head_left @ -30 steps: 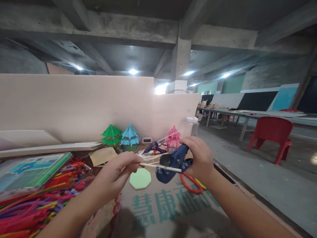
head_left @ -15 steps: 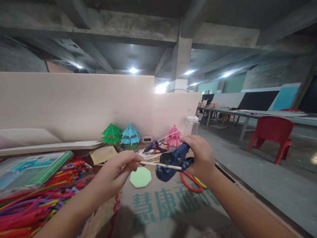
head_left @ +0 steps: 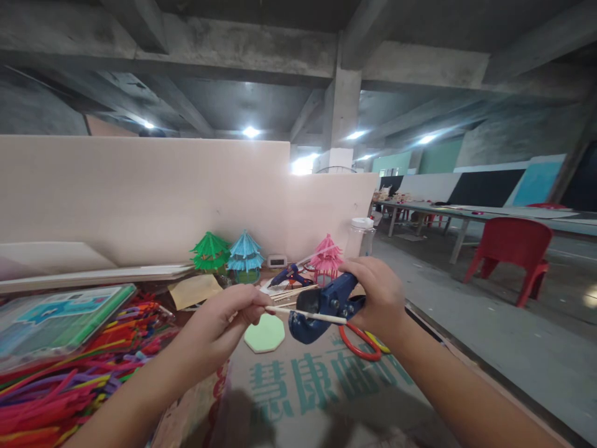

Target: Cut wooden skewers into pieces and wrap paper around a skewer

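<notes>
My left hand (head_left: 242, 309) pinches one end of a thin pale wooden stick (head_left: 321, 317), which points to the right. My right hand (head_left: 379, 292) is wrapped round the handles of a blue pipe cutter (head_left: 310, 320). The stick runs across the cutter's jaws; whether the blade touches it I cannot tell. Beneath them, on the cardboard (head_left: 303, 386) with green printed characters, lies a pale green octagonal piece (head_left: 264, 333). Red-handled scissors (head_left: 359, 345) lie partly hidden under my right hand, beside something yellow.
Behind stand green (head_left: 210, 252), blue (head_left: 245, 252) and pink (head_left: 328, 254) pagoda-like models, a glue gun (head_left: 291, 277) and a clear jar (head_left: 361, 236). Colourful pipe cleaners (head_left: 51, 404) and a plastic case (head_left: 65, 320) fill the left. A red chair (head_left: 512, 252) stands off to the right.
The cutter has shifted slightly left and down along the stick, so a little more of the stick's right end sticks out past the jaws. My left hand has hardly moved.
</notes>
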The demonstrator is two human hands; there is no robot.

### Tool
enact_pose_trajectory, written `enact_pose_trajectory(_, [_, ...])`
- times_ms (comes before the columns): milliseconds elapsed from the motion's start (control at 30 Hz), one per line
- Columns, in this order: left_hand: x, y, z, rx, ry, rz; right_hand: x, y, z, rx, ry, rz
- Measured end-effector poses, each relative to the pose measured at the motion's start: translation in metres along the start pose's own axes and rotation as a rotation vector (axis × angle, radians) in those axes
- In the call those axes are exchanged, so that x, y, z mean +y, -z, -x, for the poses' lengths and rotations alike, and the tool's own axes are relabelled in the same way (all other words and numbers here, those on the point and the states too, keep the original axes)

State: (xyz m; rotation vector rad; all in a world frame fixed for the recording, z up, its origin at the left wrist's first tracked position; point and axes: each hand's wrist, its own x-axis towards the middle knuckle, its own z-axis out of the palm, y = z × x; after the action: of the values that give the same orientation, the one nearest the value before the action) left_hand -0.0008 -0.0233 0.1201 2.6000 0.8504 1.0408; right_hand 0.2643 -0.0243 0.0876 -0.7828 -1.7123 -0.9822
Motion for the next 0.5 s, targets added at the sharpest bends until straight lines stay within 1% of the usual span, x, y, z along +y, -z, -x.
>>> enact_pose_trajectory(133, [-0.0006,-0.002,0.0005,-0.02,0.001,0.032,-0.0014,0.0011,0.0,0.015,-0.013,-0.019])
enact_pose_trajectory(300, [-0.002,-0.0044,0.0013,-0.034,-0.009,0.037,-0.001,0.0,0.0028,-0.011,-0.049,-0.019])
enact_pose_trajectory(400, [-0.0022,-0.0044,0.0022,-0.066,-0.006,0.045,-0.0007,-0.0002,0.0034,0.005,-0.035,-0.051])
enact_pose_trajectory(500, [-0.0025,-0.0033,0.0027,-0.05,-0.019,0.035,-0.0004,0.0008,0.002,0.012,-0.002,-0.031])
